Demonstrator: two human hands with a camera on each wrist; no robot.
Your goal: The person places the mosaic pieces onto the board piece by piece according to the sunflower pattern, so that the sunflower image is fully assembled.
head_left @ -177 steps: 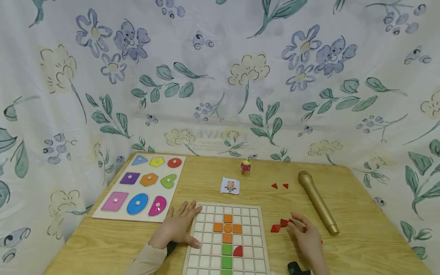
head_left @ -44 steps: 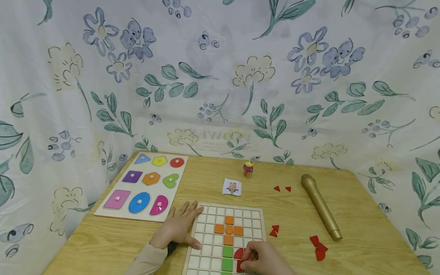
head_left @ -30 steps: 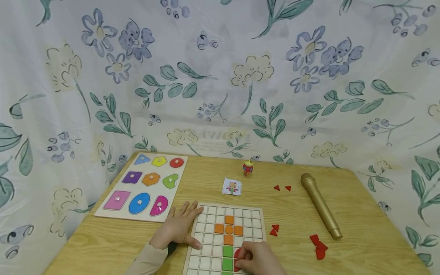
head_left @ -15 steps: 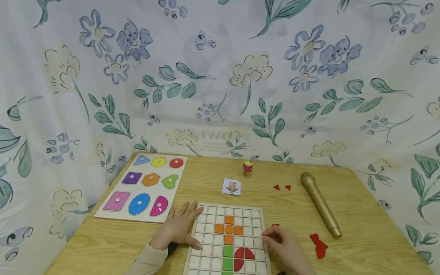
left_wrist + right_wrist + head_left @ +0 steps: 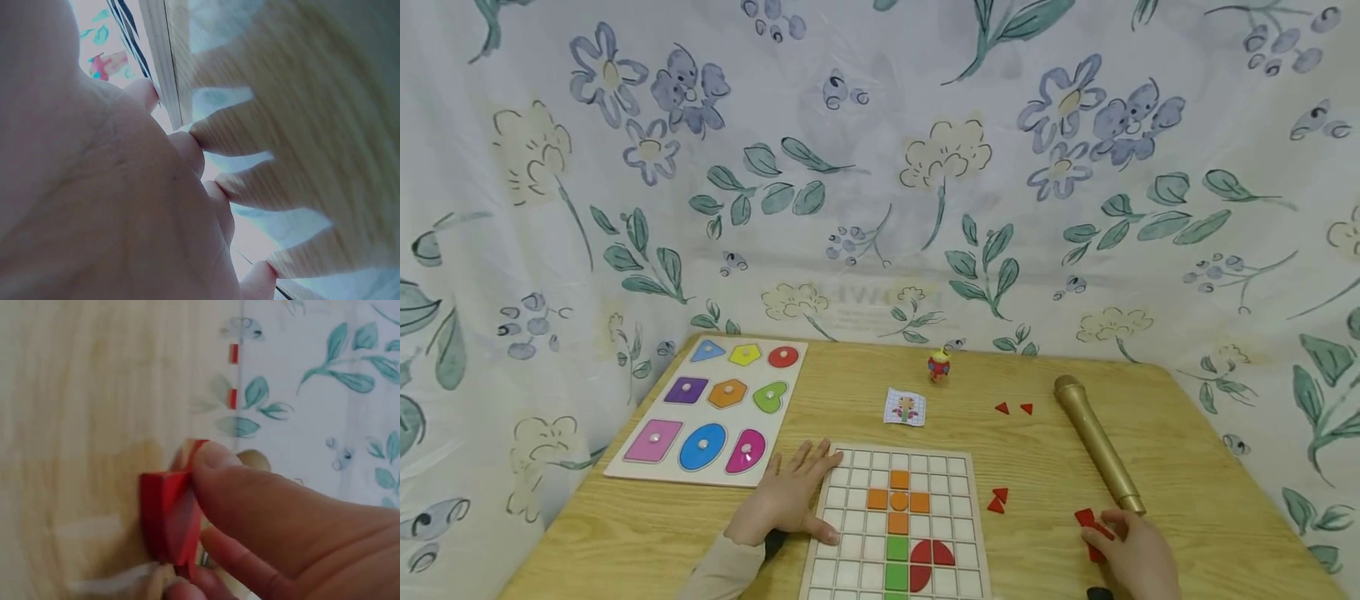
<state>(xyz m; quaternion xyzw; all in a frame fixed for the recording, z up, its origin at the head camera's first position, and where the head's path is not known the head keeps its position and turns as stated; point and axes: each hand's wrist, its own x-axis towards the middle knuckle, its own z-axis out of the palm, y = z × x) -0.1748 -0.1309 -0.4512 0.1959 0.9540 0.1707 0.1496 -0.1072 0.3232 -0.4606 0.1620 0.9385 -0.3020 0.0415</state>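
My left hand rests with spread fingers at the left edge of the wooden grid board; the left wrist view shows its fingertips on the table. On the board lie orange squares around an orange disc, green squares below them, and red quarter-circle tiles beside the green. Right of the board, my right hand pinches at a small cluster of red tiles. In the right wrist view its thumb presses a thin red tile beside a thicker red wedge; the fingertips are partly hidden.
Two red triangles lie near the board's right edge, two more farther back. A gold microphone lies behind my right hand. A picture card, a small figurine and a shape-puzzle board are at the back and left.
Two more red quarter-circle tiles now sit on the board. My right hand has let go there and moved right to the red cluster. My left hand has stayed in place.
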